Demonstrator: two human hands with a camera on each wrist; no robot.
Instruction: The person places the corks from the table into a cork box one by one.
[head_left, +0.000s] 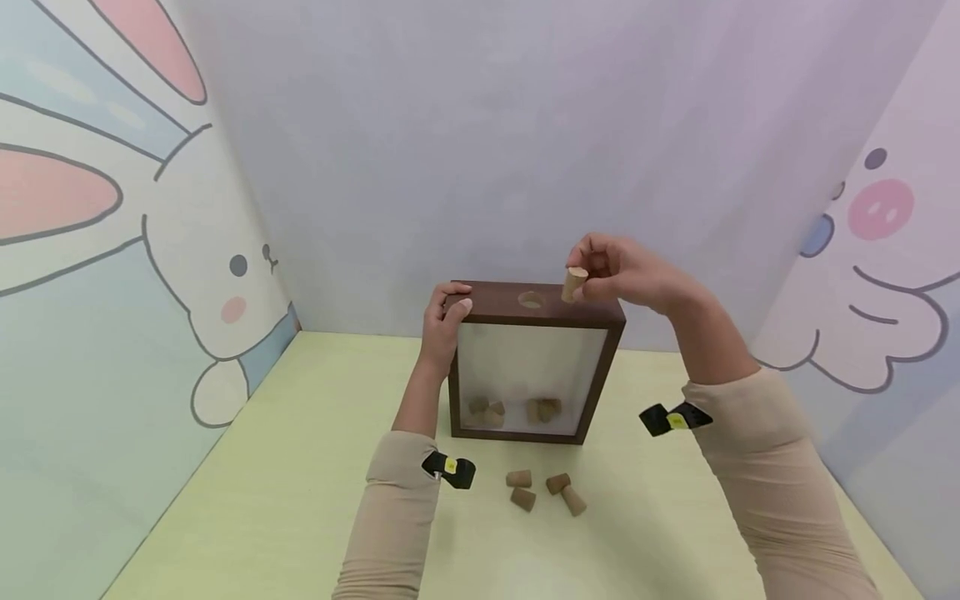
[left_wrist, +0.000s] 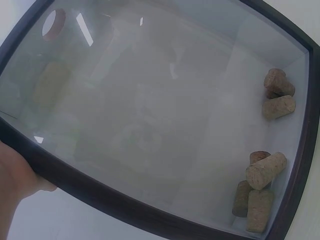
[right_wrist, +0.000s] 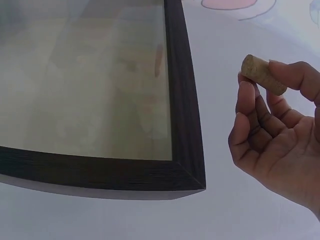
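Observation:
A dark wooden shadow box [head_left: 491,304] with a clear front stands upright on the table, a round hole [head_left: 531,299] in its top edge. My left hand [head_left: 442,323] grips the box's upper left corner, thumb on the near side of the top. To the right of the hole and just above the frame, my right hand [head_left: 628,272] pinches a cork [head_left: 573,285] between thumb and fingers; the right wrist view shows the pale cork [right_wrist: 263,74] held apart from the frame. Two piles of corks [left_wrist: 266,171] lie inside along the box's bottom.
Several loose corks [head_left: 522,499] lie on the pale yellow-green table [head_left: 315,467] in front of the box. Behind stands a plain whitish wall [head_left: 420,167]. Side walls with cartoon animals, including a rabbit [head_left: 217,275] on the left, flank the table.

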